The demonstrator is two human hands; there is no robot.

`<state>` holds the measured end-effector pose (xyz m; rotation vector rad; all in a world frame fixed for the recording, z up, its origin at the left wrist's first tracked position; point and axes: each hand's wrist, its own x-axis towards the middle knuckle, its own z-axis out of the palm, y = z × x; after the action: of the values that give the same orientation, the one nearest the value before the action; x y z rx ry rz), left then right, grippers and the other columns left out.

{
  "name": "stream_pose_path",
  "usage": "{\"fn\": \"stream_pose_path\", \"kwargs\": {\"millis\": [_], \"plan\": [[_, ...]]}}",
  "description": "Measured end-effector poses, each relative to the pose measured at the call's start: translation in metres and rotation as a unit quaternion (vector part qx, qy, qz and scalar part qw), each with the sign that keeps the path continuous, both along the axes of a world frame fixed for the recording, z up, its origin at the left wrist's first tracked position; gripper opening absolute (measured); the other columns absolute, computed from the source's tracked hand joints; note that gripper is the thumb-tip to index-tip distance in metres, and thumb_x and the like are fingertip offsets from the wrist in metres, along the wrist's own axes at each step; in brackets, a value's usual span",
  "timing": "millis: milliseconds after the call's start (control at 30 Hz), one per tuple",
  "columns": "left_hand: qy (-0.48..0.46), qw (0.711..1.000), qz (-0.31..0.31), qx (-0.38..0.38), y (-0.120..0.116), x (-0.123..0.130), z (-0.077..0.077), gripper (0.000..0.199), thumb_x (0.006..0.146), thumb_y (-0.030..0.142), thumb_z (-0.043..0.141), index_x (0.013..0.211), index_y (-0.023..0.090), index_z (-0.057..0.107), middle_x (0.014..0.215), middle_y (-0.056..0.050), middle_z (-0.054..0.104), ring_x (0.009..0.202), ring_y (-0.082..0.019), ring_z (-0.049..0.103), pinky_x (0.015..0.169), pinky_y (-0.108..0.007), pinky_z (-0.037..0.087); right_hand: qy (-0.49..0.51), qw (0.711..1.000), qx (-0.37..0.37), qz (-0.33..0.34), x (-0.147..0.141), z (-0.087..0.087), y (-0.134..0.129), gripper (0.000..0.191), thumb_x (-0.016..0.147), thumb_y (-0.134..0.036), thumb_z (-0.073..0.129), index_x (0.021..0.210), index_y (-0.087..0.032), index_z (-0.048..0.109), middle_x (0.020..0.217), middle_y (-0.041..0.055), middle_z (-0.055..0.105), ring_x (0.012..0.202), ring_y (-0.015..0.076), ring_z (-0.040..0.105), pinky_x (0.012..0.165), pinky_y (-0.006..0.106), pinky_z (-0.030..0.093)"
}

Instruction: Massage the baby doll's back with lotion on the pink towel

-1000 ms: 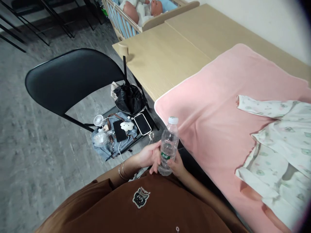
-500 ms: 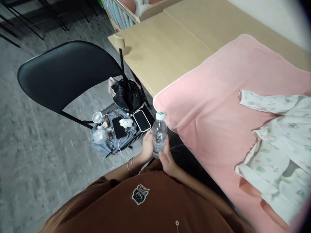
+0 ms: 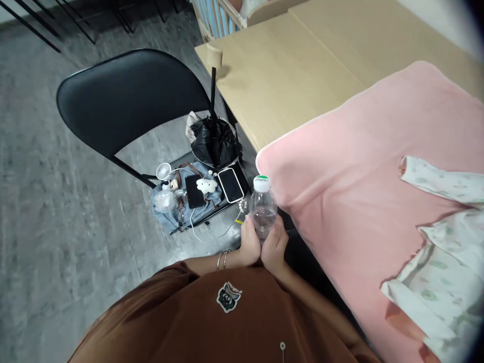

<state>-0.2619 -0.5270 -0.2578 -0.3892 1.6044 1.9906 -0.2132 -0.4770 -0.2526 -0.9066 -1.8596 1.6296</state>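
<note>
Between my two hands, in front of my brown shirt, is a clear plastic water bottle with a white and green cap. It is partly filled, and the cap sits on top. My left hand, with bracelets at its wrist, wraps the lower left side of the bottle. On the other side my right hand grips the lower right. The bottle's base is hidden by the hands. To the right, a pink blanket covers part of the table, with a white patterned baby garment lying on it.
A black folding chair stands at left. Its seat bears a denim bag, phones including a white-edged phone, a small white fan and a black plastic bag. Behind the wooden table is a crib.
The bottle has tilted, its cap now turned more toward me, and both hands sit lower and closer together around its base. The whole view has shifted, moving the chair rightward in the picture.
</note>
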Motion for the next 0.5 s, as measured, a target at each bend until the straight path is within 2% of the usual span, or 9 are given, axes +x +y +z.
{"fn": "stream_pose_path", "kwargs": {"millis": [100,200,267,333,433,500], "plan": [[0.060,0.997,0.027,-0.043,0.000,-0.005,0.006,0.052,0.111,0.048,0.035,0.090,0.019,0.074,0.096,-0.009,0.078,0.099,-0.023,0.072,0.098,-0.035,0.060,0.009,0.999,0.037,0.008,0.001,-0.003,0.000,0.054,0.109,-0.055,0.033,0.123,-0.016,0.068,0.114,0.0181,0.077,0.105,0.0291,0.075,0.089,0.044,0.060],[0.063,0.994,0.037,-0.075,0.000,-0.010,0.013,0.057,0.107,0.059,0.041,0.082,0.019,0.071,0.085,-0.009,0.075,0.086,-0.024,0.070,0.089,-0.037,0.061,0.008,0.998,0.062,0.023,0.000,-0.009,0.000,0.053,0.109,-0.053,0.032,0.120,-0.018,0.069,0.107,0.0161,0.078,0.099,0.0279,0.076,0.083,0.041,0.061],[0.049,0.993,0.046,-0.094,-0.001,-0.013,0.018,0.056,0.108,0.056,0.042,0.076,0.019,0.070,0.082,-0.009,0.075,0.082,-0.024,0.069,0.086,-0.037,0.061,0.014,0.997,0.077,0.025,-0.002,-0.011,-0.001,0.054,0.109,-0.054,0.031,0.118,-0.017,0.070,0.104,0.0162,0.078,0.094,0.0275,0.076,0.080,0.040,0.061],[0.030,0.993,0.056,-0.101,-0.003,-0.017,0.021,0.053,0.110,0.048,0.041,0.078,0.020,0.072,0.086,-0.009,0.077,0.086,-0.023,0.071,0.091,-0.037,0.060,0.013,0.995,0.089,0.032,-0.005,-0.010,-0.003,0.057,0.110,-0.055,0.030,0.118,-0.015,0.070,0.105,0.0177,0.078,0.096,0.0283,0.076,0.081,0.041,0.061],[-0.008,0.992,0.076,-0.097,-0.010,-0.018,0.021,0.056,0.112,0.039,0.031,0.083,0.021,0.075,0.094,-0.009,0.079,0.101,-0.024,0.074,0.101,-0.038,0.058,-0.007,0.994,0.094,0.062,-0.008,-0.004,-0.005,0.057,0.111,-0.051,0.029,0.126,-0.013,0.069,0.114,0.0212,0.077,0.107,0.0311,0.075,0.090,0.046,0.062],[-0.059,0.996,0.042,-0.059,-0.015,-0.017,0.017,0.062,0.113,0.040,0.019,0.093,0.022,0.075,0.107,-0.009,0.079,0.121,-0.023,0.069,0.111,-0.037,0.053,-0.014,0.991,0.104,0.081,-0.009,0.000,-0.006,0.056,0.110,-0.049,0.030,0.134,-0.012,0.066,0.125,0.0225,0.075,0.118,0.0329,0.073,0.099,0.050,0.060]]}}
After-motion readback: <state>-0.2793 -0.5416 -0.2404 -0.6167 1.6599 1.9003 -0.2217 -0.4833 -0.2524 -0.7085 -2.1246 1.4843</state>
